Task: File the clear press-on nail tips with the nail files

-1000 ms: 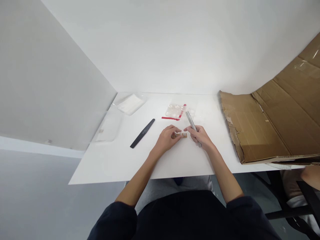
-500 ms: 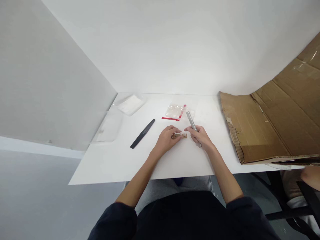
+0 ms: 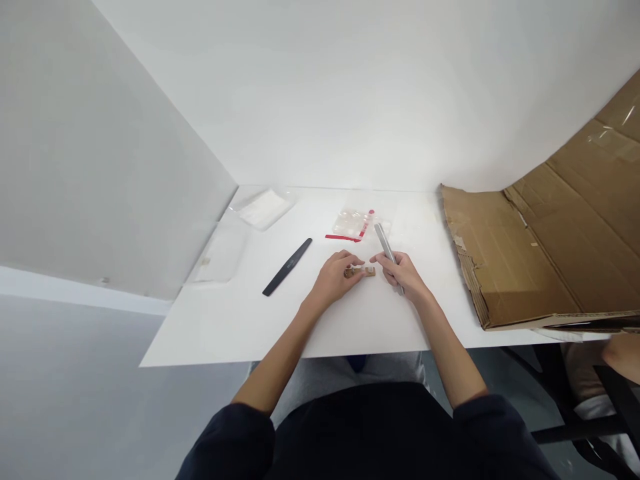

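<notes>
My left hand [image 3: 336,275] rests on the white table with its thumb and fingers closed around a small brown strip [image 3: 371,272]. Pale little pieces sit on the strip, too small to name. A slim silver-grey stick-like tool [image 3: 384,241] is gripped in my right hand [image 3: 401,272], slanting up and away past the fingers. The right fingertips are close to the strip's right end, with a narrow gap between them. To the left of my left hand lies a dark nail file [image 3: 287,267], flat and slanted.
Beyond my hands lies a clear plastic bag [image 3: 350,222] with red strips [image 3: 343,237]. Other clear packets [image 3: 265,209] are at the table's left side. An opened cardboard box [image 3: 515,260] stands on the right. White panels rise behind and left. Part of another person shows at lower right.
The view has shifted very slightly. Both hands keep their holds on the strip and the grey tool, with almost no movement.
</notes>
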The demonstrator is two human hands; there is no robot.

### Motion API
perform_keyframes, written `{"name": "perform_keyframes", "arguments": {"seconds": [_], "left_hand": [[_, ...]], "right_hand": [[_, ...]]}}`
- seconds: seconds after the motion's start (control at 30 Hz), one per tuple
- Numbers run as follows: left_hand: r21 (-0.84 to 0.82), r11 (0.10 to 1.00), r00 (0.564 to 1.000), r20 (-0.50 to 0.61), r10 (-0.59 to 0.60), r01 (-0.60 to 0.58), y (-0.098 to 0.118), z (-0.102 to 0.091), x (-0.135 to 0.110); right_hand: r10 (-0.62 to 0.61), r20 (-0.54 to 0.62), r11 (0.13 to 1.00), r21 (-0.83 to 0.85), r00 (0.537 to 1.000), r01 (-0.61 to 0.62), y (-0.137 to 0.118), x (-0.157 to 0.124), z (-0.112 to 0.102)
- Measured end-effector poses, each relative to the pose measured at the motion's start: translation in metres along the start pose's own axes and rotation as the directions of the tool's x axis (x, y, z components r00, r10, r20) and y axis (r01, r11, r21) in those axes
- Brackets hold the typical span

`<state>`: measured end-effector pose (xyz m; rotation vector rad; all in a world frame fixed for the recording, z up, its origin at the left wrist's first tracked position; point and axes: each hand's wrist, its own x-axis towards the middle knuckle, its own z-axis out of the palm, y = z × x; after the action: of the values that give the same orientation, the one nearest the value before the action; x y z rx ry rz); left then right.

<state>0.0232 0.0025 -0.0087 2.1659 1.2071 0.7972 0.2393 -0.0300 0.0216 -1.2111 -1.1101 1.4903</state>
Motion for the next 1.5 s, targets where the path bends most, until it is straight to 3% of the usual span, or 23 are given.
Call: {"name": "perform_keyframes", "arguments": {"seconds": [1.5], "left_hand": [[-0.012,0.999,0.999,-0.025,0.034,-0.035,-0.0003,0.0016,-0.0038]], "right_hand": [[-0.005,-0.005,1.000,-0.026,1.000,0.005,-0.0025,-0.0010,0.0013]]}}
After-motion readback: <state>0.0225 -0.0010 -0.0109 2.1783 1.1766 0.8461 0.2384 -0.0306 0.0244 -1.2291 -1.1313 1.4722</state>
